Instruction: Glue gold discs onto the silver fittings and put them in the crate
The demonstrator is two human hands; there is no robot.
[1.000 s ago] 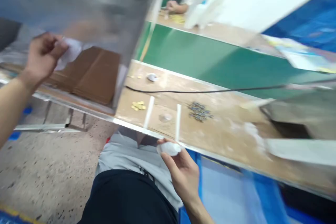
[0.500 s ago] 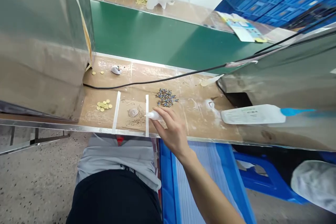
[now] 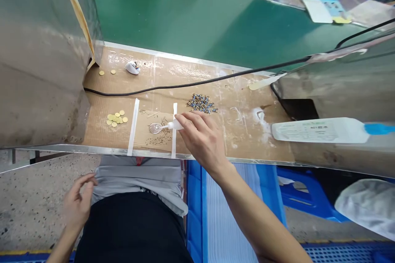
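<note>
The left hand [image 3: 77, 201], half open and empty, hangs by the waist, below the front edge of the cardboard [image 3: 197, 86]. Gold discs [image 3: 115, 118] lie near the left end. The right hand [image 3: 202, 139], fingers curled, pinches a small white bottle [image 3: 175, 124], its tip at a clear round disc [image 3: 155, 128] between two white strips [image 3: 133, 127].
</note>
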